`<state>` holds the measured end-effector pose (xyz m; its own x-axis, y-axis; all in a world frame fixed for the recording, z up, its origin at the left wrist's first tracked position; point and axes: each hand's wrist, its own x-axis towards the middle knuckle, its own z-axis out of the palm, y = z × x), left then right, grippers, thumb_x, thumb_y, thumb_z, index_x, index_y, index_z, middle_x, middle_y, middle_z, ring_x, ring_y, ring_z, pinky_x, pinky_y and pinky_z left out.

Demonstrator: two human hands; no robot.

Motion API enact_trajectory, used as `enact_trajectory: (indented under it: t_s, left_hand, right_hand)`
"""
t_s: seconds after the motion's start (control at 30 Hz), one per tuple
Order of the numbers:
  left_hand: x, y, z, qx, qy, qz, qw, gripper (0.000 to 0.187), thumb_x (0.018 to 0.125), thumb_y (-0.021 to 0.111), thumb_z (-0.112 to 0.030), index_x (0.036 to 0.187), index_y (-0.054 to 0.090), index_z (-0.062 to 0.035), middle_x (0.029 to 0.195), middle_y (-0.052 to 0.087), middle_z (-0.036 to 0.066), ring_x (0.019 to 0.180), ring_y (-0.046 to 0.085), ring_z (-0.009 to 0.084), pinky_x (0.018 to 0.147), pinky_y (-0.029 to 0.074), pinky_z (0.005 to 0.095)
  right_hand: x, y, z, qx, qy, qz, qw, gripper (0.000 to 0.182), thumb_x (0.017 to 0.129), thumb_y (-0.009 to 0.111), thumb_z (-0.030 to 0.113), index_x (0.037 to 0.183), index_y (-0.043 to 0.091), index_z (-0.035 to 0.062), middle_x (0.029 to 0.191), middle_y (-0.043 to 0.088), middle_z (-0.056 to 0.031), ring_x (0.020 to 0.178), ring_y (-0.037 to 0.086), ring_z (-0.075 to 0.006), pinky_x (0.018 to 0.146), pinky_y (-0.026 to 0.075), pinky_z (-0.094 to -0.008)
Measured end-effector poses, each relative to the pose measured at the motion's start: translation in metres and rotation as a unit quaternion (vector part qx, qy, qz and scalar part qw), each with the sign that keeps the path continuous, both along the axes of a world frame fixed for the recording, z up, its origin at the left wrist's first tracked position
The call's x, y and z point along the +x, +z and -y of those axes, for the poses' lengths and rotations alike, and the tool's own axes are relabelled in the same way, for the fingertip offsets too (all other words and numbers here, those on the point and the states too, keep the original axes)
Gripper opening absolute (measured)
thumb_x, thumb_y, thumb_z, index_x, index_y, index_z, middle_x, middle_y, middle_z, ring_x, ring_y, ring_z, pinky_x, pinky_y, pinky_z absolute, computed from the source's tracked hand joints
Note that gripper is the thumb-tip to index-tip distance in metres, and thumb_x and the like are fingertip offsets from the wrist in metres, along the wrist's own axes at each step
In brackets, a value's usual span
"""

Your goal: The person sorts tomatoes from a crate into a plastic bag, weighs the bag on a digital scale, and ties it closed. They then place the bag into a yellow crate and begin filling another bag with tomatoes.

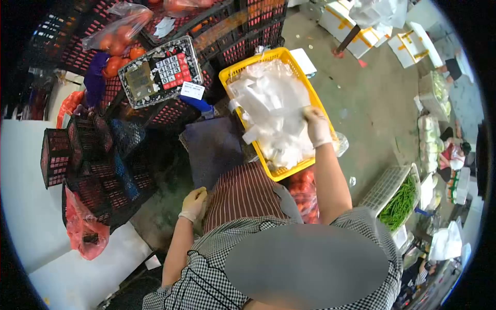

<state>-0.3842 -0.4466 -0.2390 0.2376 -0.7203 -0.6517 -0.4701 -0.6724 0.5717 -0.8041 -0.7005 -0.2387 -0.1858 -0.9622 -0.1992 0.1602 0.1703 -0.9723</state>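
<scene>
My right hand [318, 126], in a pale glove, is at the right side of a yellow basket [227, 77]. Its fingers are closed on the edge of a clear plastic bag [289, 121], one of several heaped in the basket. Beside the striped apron [243, 196], my left hand [194, 202] hangs low, also gloved, its fingers curled together with nothing visible in them. A dark cloth-like surface [212, 147] lies just above it.
A scale with a keypad [161, 72] rests on black crates [243, 39] beside bagged tomatoes [116, 44]. Red net bags [305, 191] are below the basket. At right are a crate of green vegetables [400, 204] and white foam boxes [346, 26].
</scene>
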Motion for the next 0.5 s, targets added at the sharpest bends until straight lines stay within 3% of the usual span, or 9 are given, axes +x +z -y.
enact_trajectory:
  t_s: [0.07,0.13,0.23,0.3,0.37,0.4,0.43,0.47,0.5]
  left_hand:
    - [-0.021,0.019,0.022,-0.020,0.053,-0.066,0.996,0.035,0.091,0.055,-0.024,0.117,0.063,-0.0020,0.112,0.065,0.011,0.101,0.060,0.0192,0.086,0.046,0.0290]
    - [-0.045,0.056,0.050,-0.050,0.105,-0.166,0.979,0.031,0.094,0.053,-0.021,0.116,0.063,-0.0013,0.107,0.066,0.007,0.095,0.061,0.0143,0.081,0.047,0.0263]
    - [-0.079,0.098,0.082,-0.155,0.082,-0.253,0.951,0.029,0.096,0.048,-0.018,0.115,0.064,-0.0014,0.112,0.065,0.006,0.098,0.060,0.0135,0.086,0.046,0.0271]
    - [-0.093,0.128,0.091,-0.238,0.018,-0.224,0.945,0.030,0.097,0.048,-0.018,0.116,0.063,-0.0022,0.115,0.065,0.006,0.101,0.059,0.0132,0.089,0.044,0.0276]
    - [-0.100,0.120,0.089,-0.247,0.086,-0.264,0.929,0.032,0.097,0.050,-0.021,0.120,0.061,-0.0021,0.118,0.064,0.005,0.108,0.057,0.0133,0.092,0.043,0.0279]
    - [-0.094,0.100,0.083,-0.258,0.066,-0.215,0.940,0.033,0.097,0.051,-0.023,0.121,0.060,-0.0016,0.120,0.063,0.008,0.111,0.056,0.0153,0.095,0.042,0.0285]
    - [-0.090,0.095,0.075,-0.249,0.052,-0.154,0.955,0.037,0.096,0.053,-0.025,0.123,0.058,-0.0003,0.122,0.061,0.010,0.113,0.056,0.0179,0.097,0.041,0.0288]
    - [-0.085,0.079,0.065,-0.214,0.089,-0.183,0.955,0.043,0.094,0.056,-0.028,0.125,0.056,0.0014,0.123,0.060,0.012,0.113,0.055,0.0181,0.098,0.041,0.0287]
    - [-0.083,0.100,0.051,-0.215,0.128,-0.155,0.955,0.047,0.091,0.060,-0.029,0.126,0.054,0.0032,0.122,0.061,0.012,0.112,0.056,0.0174,0.097,0.041,0.0278]
  right_hand:
    - [-0.004,0.040,0.013,-0.072,0.034,0.159,0.984,0.010,0.088,0.061,0.014,0.092,0.061,0.0046,0.084,0.058,0.0026,0.078,0.052,-0.0088,0.074,0.042,-0.0240]
    - [0.009,0.059,0.022,0.040,0.029,0.123,0.991,0.006,0.089,0.060,0.012,0.092,0.061,0.0064,0.082,0.058,0.0014,0.076,0.050,-0.0114,0.071,0.040,-0.0246]
    - [0.041,0.069,0.008,0.085,0.113,0.257,0.956,0.007,0.090,0.057,0.013,0.095,0.060,0.0099,0.084,0.058,0.0007,0.077,0.053,-0.0120,0.074,0.042,-0.0257]
    - [0.069,0.053,-0.016,0.032,0.169,0.224,0.959,0.007,0.090,0.056,0.014,0.096,0.060,0.0100,0.085,0.057,0.0000,0.078,0.053,-0.0128,0.074,0.042,-0.0260]
    - [0.103,0.061,-0.038,0.073,0.184,0.262,0.944,0.008,0.090,0.055,0.015,0.096,0.059,0.0098,0.088,0.057,-0.0004,0.080,0.053,-0.0142,0.076,0.042,-0.0259]
    - [0.122,0.071,-0.051,0.184,0.166,0.318,0.915,0.009,0.091,0.055,0.016,0.096,0.059,0.0094,0.090,0.056,-0.0002,0.081,0.053,-0.0148,0.077,0.042,-0.0256]
    - [0.134,0.067,-0.063,0.185,0.243,0.297,0.905,0.009,0.089,0.056,0.013,0.096,0.059,0.0079,0.092,0.056,-0.0005,0.081,0.053,-0.0158,0.076,0.043,-0.0261]
    - [0.143,0.058,-0.076,0.187,0.318,0.278,0.887,0.010,0.087,0.058,0.010,0.096,0.059,0.0064,0.093,0.056,-0.0009,0.081,0.054,-0.0169,0.075,0.044,-0.0266]
    - [0.158,0.047,-0.089,0.170,0.365,0.227,0.887,0.012,0.085,0.057,0.005,0.097,0.059,0.0051,0.092,0.055,-0.0020,0.080,0.054,-0.0172,0.073,0.045,-0.0275]
